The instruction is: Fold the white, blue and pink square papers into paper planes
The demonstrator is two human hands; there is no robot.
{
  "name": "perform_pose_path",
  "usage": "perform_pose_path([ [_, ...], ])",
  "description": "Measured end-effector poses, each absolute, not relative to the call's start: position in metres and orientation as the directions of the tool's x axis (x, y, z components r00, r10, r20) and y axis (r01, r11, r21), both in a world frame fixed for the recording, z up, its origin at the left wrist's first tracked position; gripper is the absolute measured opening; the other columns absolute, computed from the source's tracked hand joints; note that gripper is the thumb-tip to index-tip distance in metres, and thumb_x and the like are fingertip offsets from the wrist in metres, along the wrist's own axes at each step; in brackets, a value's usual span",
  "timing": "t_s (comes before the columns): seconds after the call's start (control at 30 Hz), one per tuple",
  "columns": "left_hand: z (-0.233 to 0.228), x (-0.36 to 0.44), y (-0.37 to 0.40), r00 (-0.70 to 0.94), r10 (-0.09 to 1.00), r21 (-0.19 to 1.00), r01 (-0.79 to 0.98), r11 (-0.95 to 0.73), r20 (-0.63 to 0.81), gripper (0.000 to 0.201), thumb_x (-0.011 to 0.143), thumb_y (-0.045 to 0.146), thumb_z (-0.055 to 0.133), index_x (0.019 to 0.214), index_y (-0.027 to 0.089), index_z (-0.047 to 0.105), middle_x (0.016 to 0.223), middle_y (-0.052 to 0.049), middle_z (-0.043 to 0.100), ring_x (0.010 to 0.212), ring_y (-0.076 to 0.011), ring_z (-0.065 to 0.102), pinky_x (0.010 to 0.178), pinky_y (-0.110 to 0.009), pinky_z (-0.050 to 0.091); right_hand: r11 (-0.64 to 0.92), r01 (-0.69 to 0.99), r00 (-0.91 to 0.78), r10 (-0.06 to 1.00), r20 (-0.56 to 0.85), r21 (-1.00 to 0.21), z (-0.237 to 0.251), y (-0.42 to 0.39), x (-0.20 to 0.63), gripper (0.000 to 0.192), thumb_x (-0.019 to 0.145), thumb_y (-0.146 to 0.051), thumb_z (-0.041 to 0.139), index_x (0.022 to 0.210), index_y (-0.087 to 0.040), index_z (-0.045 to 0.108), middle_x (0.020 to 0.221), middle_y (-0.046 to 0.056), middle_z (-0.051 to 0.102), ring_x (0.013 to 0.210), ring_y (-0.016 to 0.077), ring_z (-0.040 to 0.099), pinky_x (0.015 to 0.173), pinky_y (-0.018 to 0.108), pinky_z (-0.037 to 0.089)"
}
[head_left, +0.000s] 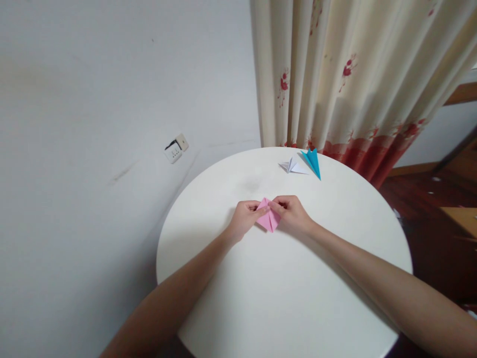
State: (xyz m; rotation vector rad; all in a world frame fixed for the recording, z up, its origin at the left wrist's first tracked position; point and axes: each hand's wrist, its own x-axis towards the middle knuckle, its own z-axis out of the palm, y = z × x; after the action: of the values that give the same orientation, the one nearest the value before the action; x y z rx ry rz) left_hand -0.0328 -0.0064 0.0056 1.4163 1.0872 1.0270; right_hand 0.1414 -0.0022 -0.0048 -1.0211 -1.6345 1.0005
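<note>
A small pink folded paper (271, 222), roughly diamond-shaped with a crease or slit down its middle, is held between both hands over the middle of the table. My left hand (245, 217) pinches its left side, thumb lying on top. On the other side my right hand (291, 211) grips the upper right edge, also with the thumb on the paper's face. The fingers underneath are partly hidden by the paper and thumbs. Beyond the hands lie a white folded paper figure (294, 166) and a blue paper plane (312, 161).
The round white table (283, 298) stands close to a pale wall (93, 99) with a socket (173, 152). A cream curtain (335, 59) with red flowers hangs behind its far edge. Dark wooden floor (417, 199) shows at the right.
</note>
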Motion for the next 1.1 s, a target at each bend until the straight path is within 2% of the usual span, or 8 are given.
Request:
perform_pose_path([
  [0.1, 0.006, -0.032, -0.007, 0.160, 0.987, 0.997, 0.057, -0.044, 0.034, 0.036, 0.071, 0.045, 0.079, 0.076, 0.010, 0.073, 0.069, -0.005, 0.067, 0.062, -0.0132, 0.057, 0.059, -0.025, 0.041, 0.314, 0.183, -0.196, 0.940, 0.279, -0.932, -0.005, -0.003, 0.139, 0.032, 0.086, -0.041, 0.055, 0.070, -0.014, 0.064, 0.060, -0.002, 0.053, 0.058, 0.0111, 0.044, 0.054, 0.023, 0.032],
  [0.2, 0.005, -0.031, -0.007, 0.086, 0.995, 0.998, -0.036, -0.051, 0.054, 0.034, 0.070, 0.043, 0.080, 0.078, 0.011, 0.074, 0.072, -0.004, 0.068, 0.063, -0.0125, 0.057, 0.060, -0.025, 0.042, 0.228, 0.095, -0.186, 0.960, 0.208, -0.969, -0.006, -0.003, 0.136, 0.030, 0.080, -0.043, 0.063, 0.077, -0.013, 0.065, 0.065, -0.001, 0.057, 0.059, 0.0114, 0.046, 0.054, 0.023, 0.034],
  [0.3, 0.004, -0.031, -0.006, 0.112, 0.993, 0.997, -0.077, -0.031, 0.040, 0.035, 0.068, 0.043, 0.081, 0.081, 0.011, 0.074, 0.073, -0.004, 0.068, 0.064, -0.0131, 0.058, 0.061, -0.025, 0.043, 0.149, 0.054, -0.190, 0.972, 0.136, -0.987, -0.008, -0.003, 0.136, 0.032, 0.073, -0.044, 0.070, 0.069, -0.014, 0.062, 0.059, -0.002, 0.053, 0.053, 0.0101, 0.043, 0.049, 0.023, 0.030],
  [0.5, 0.004, -0.035, -0.003, 0.208, 0.978, 1.000, 0.011, -0.028, 0.025, 0.039, 0.067, 0.049, 0.080, 0.077, 0.012, 0.072, 0.071, -0.004, 0.065, 0.063, -0.0135, 0.056, 0.063, -0.026, 0.043, 0.187, 0.017, -0.155, 0.971, 0.182, -0.982, -0.008, 0.000, 0.139, 0.031, 0.072, -0.044, 0.069, 0.066, -0.014, 0.063, 0.058, -0.001, 0.054, 0.054, 0.0110, 0.044, 0.049, 0.024, 0.030],
  [0.67, 0.003, -0.034, -0.004, 0.141, 0.986, 0.993, 0.064, -0.097, 0.087, 0.041, 0.072, 0.053, 0.075, 0.070, 0.013, 0.070, 0.063, -0.001, 0.059, 0.060, -0.0117, 0.050, 0.057, -0.023, 0.035, 0.214, 0.064, -0.193, 0.961, 0.198, -0.975, -0.004, -0.002, 0.137, 0.035, 0.077, -0.047, 0.065, 0.063, -0.015, 0.064, 0.055, -0.002, 0.051, 0.053, 0.0107, 0.041, 0.048, 0.024, 0.028],
  [0.77, 0.003, -0.032, -0.005, 0.120, 0.986, 0.990, 0.061, -0.126, 0.118, 0.043, 0.075, 0.054, 0.072, 0.064, 0.013, 0.067, 0.060, 0.001, 0.055, 0.059, -0.0110, 0.046, 0.055, -0.023, 0.033, 0.209, 0.020, -0.153, 0.967, 0.204, -0.978, -0.002, -0.003, 0.135, 0.037, 0.078, -0.047, 0.064, 0.059, -0.015, 0.062, 0.054, -0.002, 0.050, 0.053, 0.0107, 0.040, 0.049, 0.025, 0.028],
  [0.93, 0.005, -0.033, -0.005, 0.132, 0.983, 0.991, 0.020, -0.130, 0.127, 0.042, 0.078, 0.051, 0.070, 0.062, 0.013, 0.064, 0.059, 0.001, 0.053, 0.060, -0.0110, 0.046, 0.057, -0.023, 0.033, 0.180, -0.051, -0.073, 0.980, 0.183, -0.982, 0.004, -0.005, 0.134, 0.034, 0.072, -0.047, 0.069, 0.060, -0.015, 0.064, 0.057, 0.001, 0.057, 0.055, 0.0126, 0.046, 0.051, 0.026, 0.033],
  [1.1, 0.008, -0.033, -0.006, 0.085, 0.984, 0.987, 0.019, -0.158, 0.156, 0.042, 0.076, 0.049, 0.072, 0.058, 0.013, 0.061, 0.058, 0.001, 0.051, 0.057, -0.0102, 0.043, 0.054, -0.023, 0.031, 0.219, -0.064, -0.080, 0.971, 0.224, -0.974, 0.005, -0.005, 0.134, 0.037, 0.075, -0.049, 0.066, 0.058, -0.016, 0.064, 0.056, 0.001, 0.056, 0.054, 0.0126, 0.045, 0.051, 0.026, 0.034],
])
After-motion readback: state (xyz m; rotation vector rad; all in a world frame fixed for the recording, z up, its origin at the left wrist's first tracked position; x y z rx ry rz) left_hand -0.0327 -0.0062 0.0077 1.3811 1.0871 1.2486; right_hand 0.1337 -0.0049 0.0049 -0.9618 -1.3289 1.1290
